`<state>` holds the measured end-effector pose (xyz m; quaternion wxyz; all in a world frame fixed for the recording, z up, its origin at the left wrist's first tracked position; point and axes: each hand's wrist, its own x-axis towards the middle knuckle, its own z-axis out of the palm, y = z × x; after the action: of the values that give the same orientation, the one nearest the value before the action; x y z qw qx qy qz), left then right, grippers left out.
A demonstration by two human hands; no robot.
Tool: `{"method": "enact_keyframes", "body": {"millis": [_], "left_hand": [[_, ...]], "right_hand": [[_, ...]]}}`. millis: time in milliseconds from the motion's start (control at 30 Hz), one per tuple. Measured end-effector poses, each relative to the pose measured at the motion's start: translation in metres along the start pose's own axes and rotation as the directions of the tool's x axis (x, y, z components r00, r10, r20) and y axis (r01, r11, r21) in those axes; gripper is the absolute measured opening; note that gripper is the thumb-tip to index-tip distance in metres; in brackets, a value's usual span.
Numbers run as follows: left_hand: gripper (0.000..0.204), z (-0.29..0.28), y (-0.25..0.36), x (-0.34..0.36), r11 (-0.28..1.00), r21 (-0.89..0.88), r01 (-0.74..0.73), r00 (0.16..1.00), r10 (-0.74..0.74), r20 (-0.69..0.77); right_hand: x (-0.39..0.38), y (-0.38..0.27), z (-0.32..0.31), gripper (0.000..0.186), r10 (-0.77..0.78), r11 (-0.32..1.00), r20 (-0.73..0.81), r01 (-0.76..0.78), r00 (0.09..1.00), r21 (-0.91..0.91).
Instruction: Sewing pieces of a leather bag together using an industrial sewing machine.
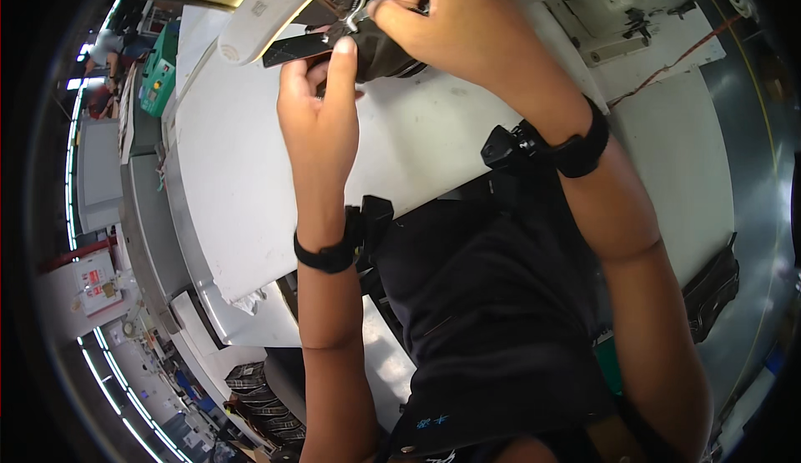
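Note:
At the top of the head view, my left hand (324, 100) pinches a flat black strip (292, 49) between thumb and fingers. The thumb lies close to a thin bent metal part (357, 14) under the pale arm of what looks like a sewing machine (271, 14). My right hand (467, 25) is closed on the other side of that metal part, fingers curled and pressed together. What they grip is hidden. A dark, glossy piece of material (380, 52) lies between both hands, against the machine; its full shape is covered.
Beneath my forearms spreads a white worktable (425, 125). Machine parts (634, 29) sit at the upper right. A green box (160, 69) stands beyond the table's left edge. A dark bag (713, 289) is at the lower right. People (104, 62) appear in the far left background.

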<state>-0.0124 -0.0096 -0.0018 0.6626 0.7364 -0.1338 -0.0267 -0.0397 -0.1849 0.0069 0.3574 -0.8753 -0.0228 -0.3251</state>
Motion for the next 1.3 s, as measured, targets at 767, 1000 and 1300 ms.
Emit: {"method": "enact_keyframes", "body": {"millis": [767,1000,1300], "left_hand": [[0.037,-0.014,-0.050,0.063,0.957,-0.288,0.026,0.960,0.056,0.275],[0.038,-0.011,-0.057,0.064,0.952,-0.305,0.002,0.967,0.076,0.241],[0.039,-0.009,-0.057,0.066,0.917,-0.398,0.016,0.957,0.101,0.272]], "right_hand": [[0.006,0.023,-0.043,0.022,-0.184,0.859,-0.004,0.159,0.983,-0.486],[0.023,0.046,-0.022,0.043,-0.274,0.813,0.195,0.335,0.942,-0.476],[0.024,0.041,-0.024,0.037,0.077,0.965,0.235,-0.013,0.969,-0.263]]}}
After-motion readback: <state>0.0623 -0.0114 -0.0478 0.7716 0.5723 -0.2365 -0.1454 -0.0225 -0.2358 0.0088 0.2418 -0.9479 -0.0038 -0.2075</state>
